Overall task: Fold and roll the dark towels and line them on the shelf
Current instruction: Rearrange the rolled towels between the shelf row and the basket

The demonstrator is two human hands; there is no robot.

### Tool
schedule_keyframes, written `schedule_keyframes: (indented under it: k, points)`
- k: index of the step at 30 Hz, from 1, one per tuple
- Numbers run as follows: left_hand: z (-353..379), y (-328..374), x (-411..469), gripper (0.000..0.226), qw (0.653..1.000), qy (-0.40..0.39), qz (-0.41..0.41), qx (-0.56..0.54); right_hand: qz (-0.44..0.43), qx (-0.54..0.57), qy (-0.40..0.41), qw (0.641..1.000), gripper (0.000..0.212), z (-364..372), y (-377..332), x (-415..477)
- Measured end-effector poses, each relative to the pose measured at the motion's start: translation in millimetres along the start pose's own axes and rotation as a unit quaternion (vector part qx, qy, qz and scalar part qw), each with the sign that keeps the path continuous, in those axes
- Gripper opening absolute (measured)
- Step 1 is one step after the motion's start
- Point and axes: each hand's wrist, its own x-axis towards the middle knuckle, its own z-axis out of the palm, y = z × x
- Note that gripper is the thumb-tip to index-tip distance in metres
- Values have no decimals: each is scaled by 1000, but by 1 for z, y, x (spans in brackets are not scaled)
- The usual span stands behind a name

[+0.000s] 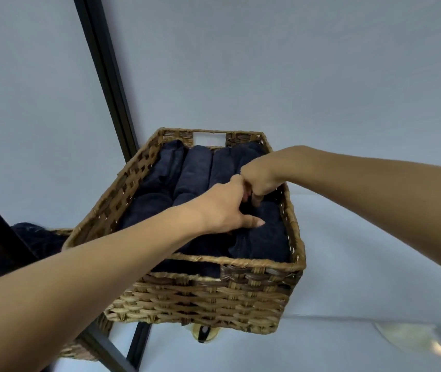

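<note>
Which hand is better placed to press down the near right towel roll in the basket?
Probably the left hand: its thumb lies on that towel roll, so it could press straight down. The right hand is curled farther back, its fingers dipping behind the roll, inside the basket.

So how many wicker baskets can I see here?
2. One wicker basket sits in the middle, filled with rolled dark towels. A second basket peeks out at the lower left, mostly hidden; others may lie out of view.
</note>
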Motion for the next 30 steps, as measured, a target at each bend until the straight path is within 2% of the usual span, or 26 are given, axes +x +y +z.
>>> schedule_keyframes:
  k: [3,5,7,10,12,17,18,21,23,25,27,28,30]
  points:
    - [-3,2,-5,30,989,60,114,72,-8,-29,59,998,16,2,2,3]
    - [-3,2,-13,13,981,56,186,6,-21,-24,72,997,12,2,5,3]
    - [-4,3,-23,23,978,18,202,-45,-28,-21,62,997,11,2,7,2]
    - [-8,2,-28,39,974,-16,225,-4,-40,-7,63,997,3,2,10,2]
    - [-11,-2,-30,39,971,-30,235,27,-31,4,69,997,11,1,10,2]
    - [-4,-11,-37,21,972,-43,224,61,0,-10,101,995,31,15,-2,6]
    - [-4,-8,-36,20,973,-53,216,68,7,-20,112,993,32,17,-5,7]
    - [-13,4,-30,20,974,-108,179,93,4,-21,159,987,18,18,-8,4]
    - [-23,8,-24,21,975,-155,144,72,-10,23,190,981,26,19,2,-1]
    - [-33,13,-16,15,977,-182,112,14,-23,98,243,965,30,19,12,-14]
    - [-39,25,-1,13,984,-150,82,-45,-24,193,310,931,20,21,20,-29]
    - [-42,35,8,13,989,-115,70,-66,-15,257,338,905,15,23,25,-37]
    - [-47,60,29,12,993,-43,57,-99,7,418,379,826,21,28,40,-54]
